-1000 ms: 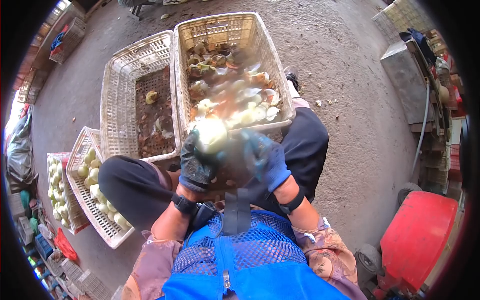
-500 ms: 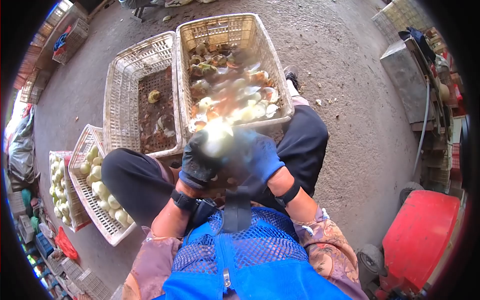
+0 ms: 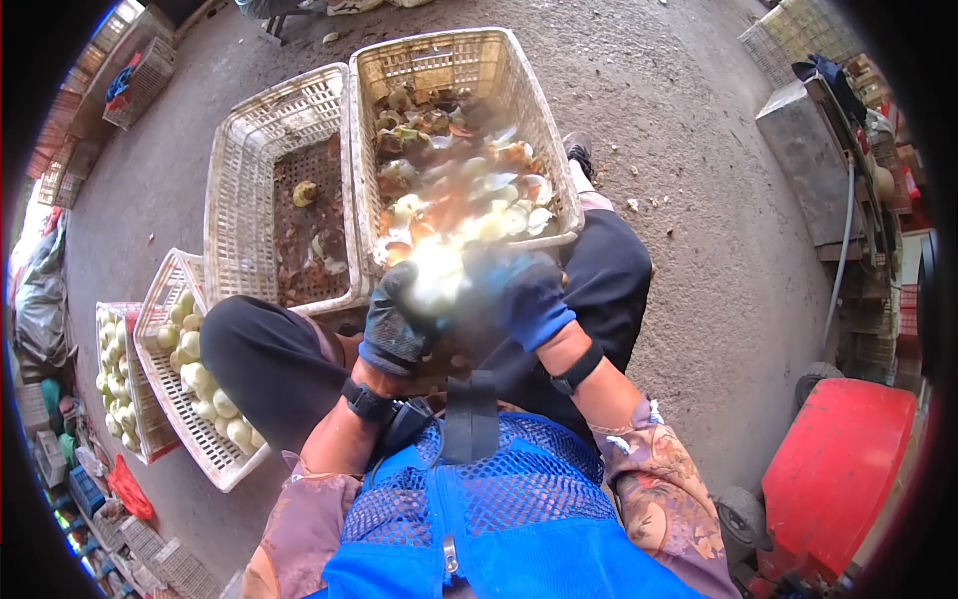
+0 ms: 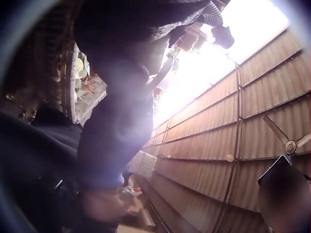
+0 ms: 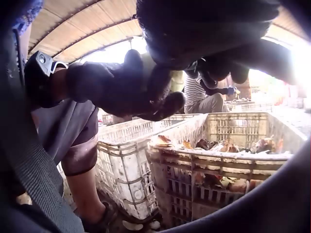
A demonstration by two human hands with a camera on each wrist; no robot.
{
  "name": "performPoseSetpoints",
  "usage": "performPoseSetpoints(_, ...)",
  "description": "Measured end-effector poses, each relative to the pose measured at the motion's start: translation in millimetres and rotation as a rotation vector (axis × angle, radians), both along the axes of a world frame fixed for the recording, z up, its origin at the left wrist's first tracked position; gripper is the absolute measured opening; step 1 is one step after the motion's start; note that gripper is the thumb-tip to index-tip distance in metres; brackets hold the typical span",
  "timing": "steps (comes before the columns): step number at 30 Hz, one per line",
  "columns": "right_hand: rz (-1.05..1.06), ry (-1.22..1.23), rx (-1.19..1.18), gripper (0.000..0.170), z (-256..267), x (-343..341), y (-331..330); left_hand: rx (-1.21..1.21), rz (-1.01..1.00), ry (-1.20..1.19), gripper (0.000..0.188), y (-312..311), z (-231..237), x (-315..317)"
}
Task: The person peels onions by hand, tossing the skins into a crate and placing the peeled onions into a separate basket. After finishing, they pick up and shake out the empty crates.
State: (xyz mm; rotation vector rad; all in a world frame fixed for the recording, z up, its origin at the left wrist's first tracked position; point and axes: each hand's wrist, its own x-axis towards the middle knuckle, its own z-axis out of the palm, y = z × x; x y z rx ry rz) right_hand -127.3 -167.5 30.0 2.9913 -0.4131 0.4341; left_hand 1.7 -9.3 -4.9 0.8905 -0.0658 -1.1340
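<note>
In the head view, a pale peeled onion (image 3: 436, 278), washed out by glare, sits in my gloved left hand (image 3: 392, 324). My blue-gloved right hand (image 3: 531, 299) is blurred, close against the onion's right side. From the right wrist, the left hand (image 5: 121, 85) has its fingers around the onion (image 5: 177, 80), and the dark right hand (image 5: 204, 31) hangs over it with curled fingertips; I cannot tell what they hold. Just beyond the hands stands a plastic crate (image 3: 547, 110) of onion skins and trimmings. The left wrist view mostly catches the right forearm (image 4: 116, 126).
A second crate (image 3: 228, 200) with scraps and one onion adjoins the first on its left. Two crates of peeled onions (image 3: 239, 434) stand by the left knee (image 3: 254, 344). At right are a red cart (image 3: 838, 479) and a metal box (image 3: 808, 165). Another person (image 5: 194, 97) sits farther back.
My right hand has come in from the right toward the onion and moves slightly beside it. The onion stays in the left hand, shifting a little. The crates have not moved.
</note>
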Motion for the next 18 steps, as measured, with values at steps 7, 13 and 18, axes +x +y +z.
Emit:
performPoseSetpoints(7,-0.382,0.017,0.658,0.043,3,-2,-33,0.044,-0.018,-0.005,0.051,7,11,2)
performPoseSetpoints(13,-0.241,-0.365,1.967,0.018,56,2,2,0.175,-0.193,-1.824,0.058,10,-17,17)
performPoseSetpoints(18,-0.213,-0.46,1.654,0.025,4,1,5,-0.176,-0.087,0.052,0.074,-2,43,1)
